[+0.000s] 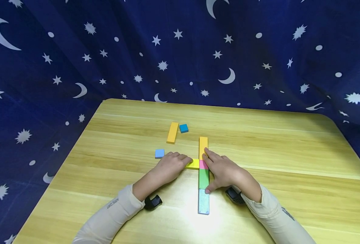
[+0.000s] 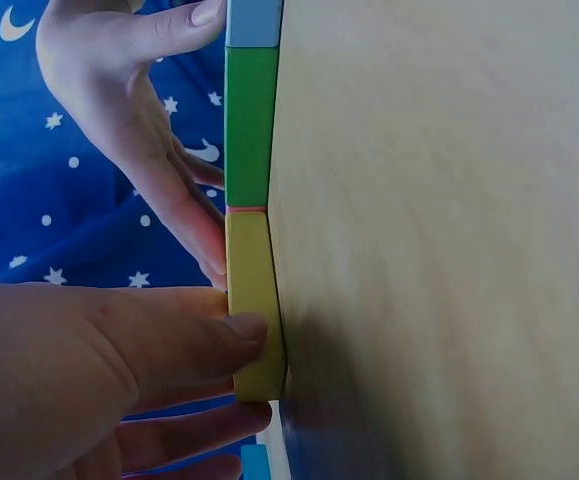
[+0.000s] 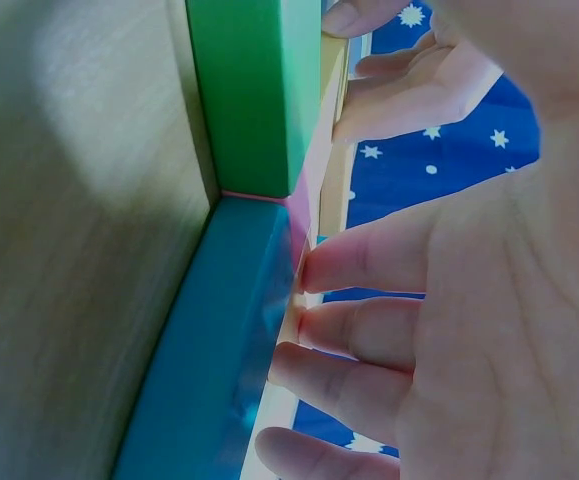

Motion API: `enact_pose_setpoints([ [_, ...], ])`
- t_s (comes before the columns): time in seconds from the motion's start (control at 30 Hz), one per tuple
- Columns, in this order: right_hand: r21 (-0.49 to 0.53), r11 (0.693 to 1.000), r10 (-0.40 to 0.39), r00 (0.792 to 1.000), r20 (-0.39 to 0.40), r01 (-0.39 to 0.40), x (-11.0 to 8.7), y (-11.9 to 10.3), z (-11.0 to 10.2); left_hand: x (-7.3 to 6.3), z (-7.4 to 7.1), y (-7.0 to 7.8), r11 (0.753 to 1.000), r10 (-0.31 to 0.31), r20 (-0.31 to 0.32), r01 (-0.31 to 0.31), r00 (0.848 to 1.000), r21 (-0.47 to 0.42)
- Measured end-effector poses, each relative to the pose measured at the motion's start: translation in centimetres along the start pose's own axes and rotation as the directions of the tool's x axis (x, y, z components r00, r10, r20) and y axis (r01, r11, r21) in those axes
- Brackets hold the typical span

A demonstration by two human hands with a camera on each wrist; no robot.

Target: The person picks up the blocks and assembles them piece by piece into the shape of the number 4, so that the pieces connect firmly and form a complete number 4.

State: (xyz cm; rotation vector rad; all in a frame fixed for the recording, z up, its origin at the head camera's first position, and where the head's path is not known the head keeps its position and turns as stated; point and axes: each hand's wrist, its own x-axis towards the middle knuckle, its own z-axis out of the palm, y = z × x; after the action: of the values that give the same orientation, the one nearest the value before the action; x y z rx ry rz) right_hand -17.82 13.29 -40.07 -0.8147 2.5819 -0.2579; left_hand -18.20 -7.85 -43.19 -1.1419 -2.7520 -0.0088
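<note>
My left hand [image 1: 171, 165] pinches a yellow block [image 1: 194, 164], thumb on its near side and fingers over its top. That block's right end meets a pink block [image 1: 203, 165] in a straight column. Beyond the pink lies an orange block [image 1: 203, 144]; on the near side come a green block [image 1: 203, 179] and a light blue block [image 1: 203, 203]. My right hand [image 1: 225, 171] spreads over the column, its fingers extended near the orange and pink blocks. In the right wrist view, fingertips rest along a teal block [image 3: 204, 335] that joins the pink; the hand hides it in the head view.
A second orange block [image 1: 172, 133] and a small dark blue block [image 1: 184, 128] lie farther back on the wooden table [image 1: 274, 142]. A small light blue square block [image 1: 160, 153] sits left of my left hand. A starry blue curtain [image 1: 180, 51] hangs behind the table.
</note>
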Motion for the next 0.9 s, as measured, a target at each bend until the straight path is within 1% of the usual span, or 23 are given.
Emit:
enact_pose_setpoints([
  [0.53, -0.006, 1.0, 0.009, 1.0, 0.006, -0.009, 0.16, 0.22, 0.18, 0.08, -0.01, -0.06, 1.0, 0.008, -0.004, -0.008, 1.0, -0.008],
  [0.9, 0.0, 1.0, 0.005, 1.0, 0.006, -0.005, 0.11, 0.3, 0.25, 0.05, -0.17, 0.01, 1.0, 0.005, 0.018, -0.004, 1.0, -0.008],
])
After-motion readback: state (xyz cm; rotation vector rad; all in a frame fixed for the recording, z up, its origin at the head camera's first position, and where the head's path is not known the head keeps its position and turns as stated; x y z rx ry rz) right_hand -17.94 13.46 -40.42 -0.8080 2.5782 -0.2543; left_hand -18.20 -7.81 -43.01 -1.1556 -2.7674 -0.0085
